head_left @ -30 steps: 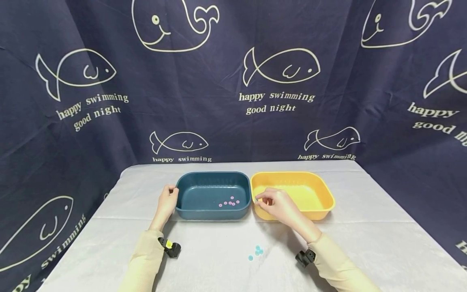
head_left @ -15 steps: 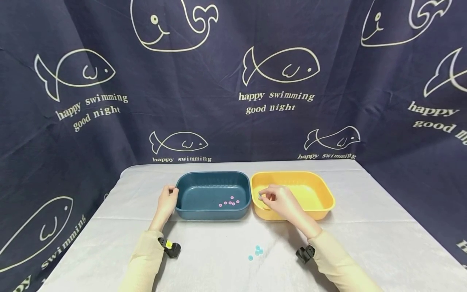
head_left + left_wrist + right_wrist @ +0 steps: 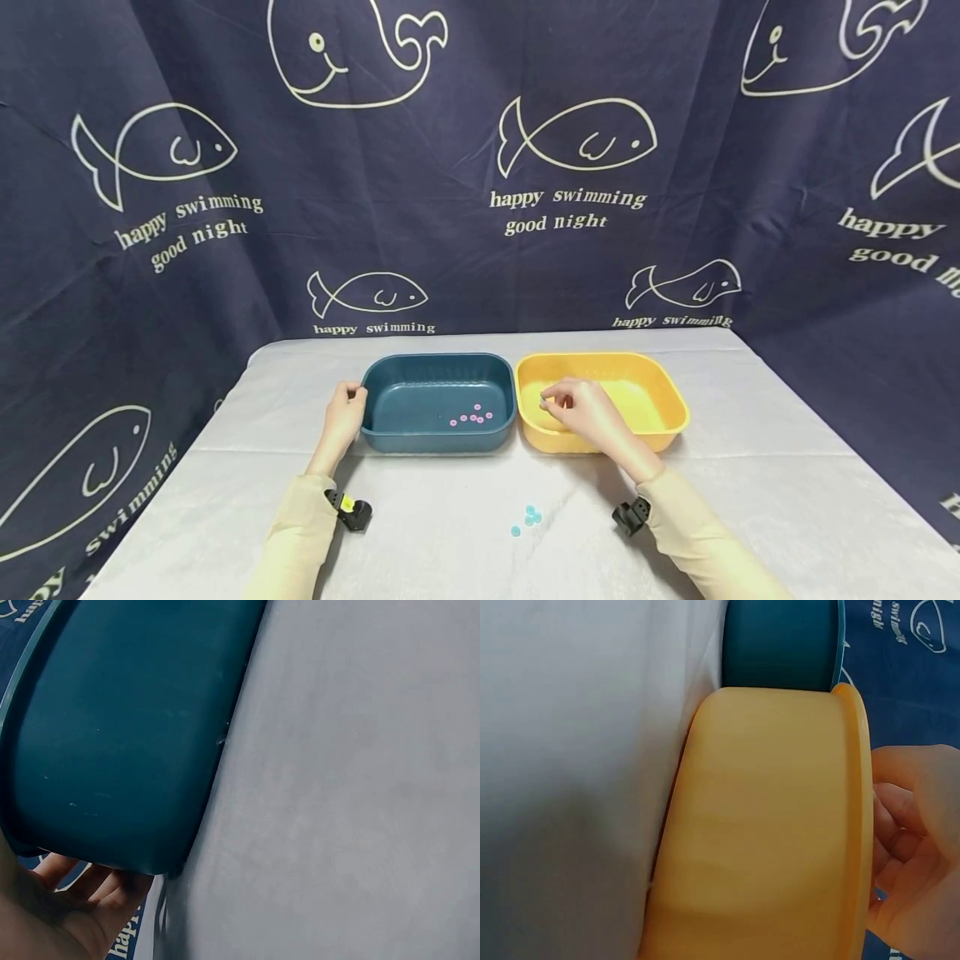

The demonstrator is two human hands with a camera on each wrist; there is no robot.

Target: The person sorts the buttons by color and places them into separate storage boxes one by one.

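Observation:
In the head view, my right hand (image 3: 588, 408) is over the front left part of the yellow bin (image 3: 667, 392). Its thumb and index finger pinch a small pale-blue bead (image 3: 543, 403). In the right wrist view, the fingers are partly behind the bin's rim. My left hand (image 3: 345, 417) holds the left end of the dark teal bin (image 3: 438, 442); the left wrist view has its fingers against the outside of the end wall. Several small pink beads (image 3: 473, 417) lie on the teal bin's floor, toward its right. Several light-blue beads (image 3: 530, 517) lie on the cloth in front of the bins.
Both bins stand side by side, touching, on a table covered with pale grey cloth (image 3: 435, 533). A navy curtain (image 3: 465, 275) with fish drawings hangs behind and at both sides. Each wrist wears a small black camera (image 3: 632, 517).
My right hand has moved slightly right and farther over the yellow bin, still pinching the bead. My left hand, both bins and the loose beads keep their places.

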